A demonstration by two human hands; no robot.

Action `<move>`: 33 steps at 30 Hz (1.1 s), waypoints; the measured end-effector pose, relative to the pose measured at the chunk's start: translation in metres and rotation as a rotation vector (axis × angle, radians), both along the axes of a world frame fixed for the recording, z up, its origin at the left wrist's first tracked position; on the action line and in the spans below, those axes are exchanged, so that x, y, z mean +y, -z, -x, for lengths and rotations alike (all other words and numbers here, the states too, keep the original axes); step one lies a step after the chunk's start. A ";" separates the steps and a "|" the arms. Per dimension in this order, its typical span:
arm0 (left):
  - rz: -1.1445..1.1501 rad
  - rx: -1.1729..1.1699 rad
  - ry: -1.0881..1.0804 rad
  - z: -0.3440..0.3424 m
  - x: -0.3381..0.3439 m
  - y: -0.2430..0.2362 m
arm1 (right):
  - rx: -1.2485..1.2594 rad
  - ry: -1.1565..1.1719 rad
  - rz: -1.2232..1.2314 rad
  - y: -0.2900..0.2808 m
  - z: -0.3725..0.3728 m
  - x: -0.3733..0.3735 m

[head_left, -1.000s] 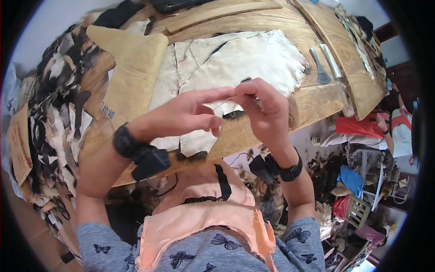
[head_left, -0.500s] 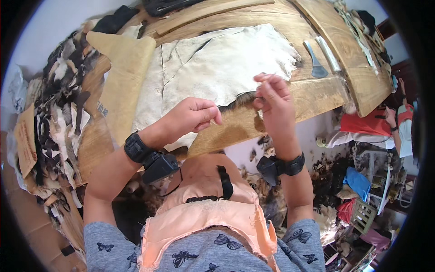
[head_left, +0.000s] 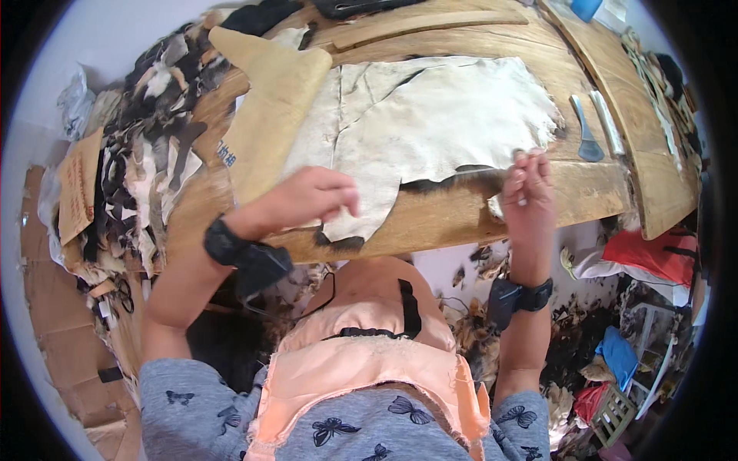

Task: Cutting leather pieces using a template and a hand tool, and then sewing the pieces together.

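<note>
A pale hide (head_left: 453, 115) lies skin side up on the wooden table (head_left: 446, 223), with dark fur showing along its near edge and a seam line near its left part. My left hand (head_left: 304, 201), its fingers curled and tips blurred, is over the hide's near left part. My right hand (head_left: 530, 184) is raised by the hide's near right corner, thumb and fingertips pinched together. Whatever either hand pinches is too small to make out. Left of the hide lies a tan pattern sheet (head_left: 280, 123), partly over its edge.
A dark spreading tool (head_left: 590, 147) and a white bar (head_left: 607, 123) lie at the right, beside a raised wooden board (head_left: 626, 131). A wooden strip (head_left: 430, 29) crosses the back. Fur scraps (head_left: 146, 165) heap up at the left, near a cardboard piece (head_left: 81, 188).
My hands have moved farther apart, the right one away to the right. The view has turned, so the table appears shifted rightward. The other person at the right has mostly left the view.
</note>
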State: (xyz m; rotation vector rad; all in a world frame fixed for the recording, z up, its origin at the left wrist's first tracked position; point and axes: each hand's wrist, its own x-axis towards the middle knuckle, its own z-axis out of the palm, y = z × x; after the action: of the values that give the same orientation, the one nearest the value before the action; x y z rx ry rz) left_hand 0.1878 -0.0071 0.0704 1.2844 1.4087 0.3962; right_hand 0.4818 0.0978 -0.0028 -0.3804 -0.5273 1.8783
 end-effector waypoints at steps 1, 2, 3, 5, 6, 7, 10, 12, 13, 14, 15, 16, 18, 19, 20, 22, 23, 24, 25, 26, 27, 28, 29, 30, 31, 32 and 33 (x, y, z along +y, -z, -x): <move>-0.079 0.024 -0.023 0.024 -0.008 0.001 | 0.045 0.057 0.000 0.004 -0.006 0.008; -0.051 0.133 -0.100 0.048 -0.014 -0.007 | 0.040 0.056 0.009 0.009 -0.015 0.015; -0.024 0.246 -0.175 0.074 -0.021 -0.018 | -0.005 0.148 0.003 0.012 -0.025 0.021; -0.142 0.340 -0.325 0.128 -0.036 -0.043 | -0.039 0.259 -0.009 0.008 -0.042 0.020; -0.138 0.397 -0.368 0.159 -0.038 -0.054 | -0.111 0.289 -0.020 0.009 -0.044 0.019; -0.135 0.463 -0.419 0.189 -0.042 -0.071 | -0.174 0.310 -0.031 0.008 -0.041 0.018; -0.191 0.590 -0.394 0.280 -0.023 -0.092 | -0.418 0.310 -0.073 0.001 -0.018 0.005; -0.373 0.919 -0.138 0.351 0.001 -0.121 | -0.555 0.374 -0.004 -0.011 0.014 -0.005; -0.310 0.932 -0.265 0.384 0.021 -0.139 | -0.725 0.371 -0.077 -0.019 0.031 -0.009; -0.533 1.103 -0.167 0.416 0.042 -0.148 | -0.899 0.362 -0.150 -0.024 0.049 -0.014; -0.509 1.283 -0.071 0.401 0.075 -0.161 | -0.947 0.357 -0.200 -0.026 0.063 -0.019; -0.529 1.249 -0.043 0.383 0.099 -0.141 | -0.995 0.348 -0.250 -0.028 0.079 -0.024; -0.977 1.000 0.064 0.322 0.127 -0.096 | -1.246 0.398 -0.319 -0.020 0.103 -0.032; -0.964 0.930 0.098 0.280 0.133 -0.073 | -1.382 0.426 -0.435 -0.016 0.109 -0.036; -0.946 0.874 0.126 0.248 0.133 -0.047 | -1.481 0.402 -0.344 -0.026 0.123 -0.045; -0.757 0.519 0.208 0.204 0.139 0.003 | -1.662 0.458 -0.460 -0.022 0.135 -0.057; -0.858 0.417 0.241 0.187 0.137 0.024 | -1.677 0.480 -0.465 -0.022 0.140 -0.065; -0.877 0.260 0.328 0.168 0.133 0.035 | -1.696 0.473 -0.474 -0.019 0.145 -0.073; -0.892 0.173 0.427 0.148 0.128 0.038 | -1.716 0.465 -0.481 -0.018 0.147 -0.079; -0.900 0.090 0.524 0.132 0.122 0.039 | -1.733 0.478 -0.483 -0.017 0.151 -0.085; -0.874 0.031 0.592 0.122 0.115 0.040 | -1.773 0.440 -0.481 -0.016 0.156 -0.092; -0.843 -0.028 0.659 0.113 0.111 0.042 | -1.812 0.398 -0.476 -0.016 0.161 -0.095; -0.842 -0.038 0.660 0.105 0.111 0.045 | -1.847 0.405 -0.492 -0.016 0.165 -0.097; -0.868 -0.117 0.737 0.098 0.109 0.050 | -1.854 0.398 -0.483 -0.013 0.169 -0.098; -0.890 -0.195 0.814 0.094 0.109 0.056 | -1.877 0.474 -0.542 -0.009 0.172 -0.095; -0.872 -0.205 0.815 0.091 0.109 0.061 | -1.896 0.546 -0.597 -0.006 0.174 -0.095; -0.913 -0.227 0.845 0.089 0.114 0.067 | -1.888 0.507 -0.558 -0.011 0.179 -0.094</move>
State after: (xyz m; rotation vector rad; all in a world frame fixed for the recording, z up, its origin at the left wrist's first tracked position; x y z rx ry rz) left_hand 0.0989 0.1067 0.0035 2.3262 0.3517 0.5867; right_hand 0.3031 0.0040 0.0078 -1.6577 -1.8386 0.3232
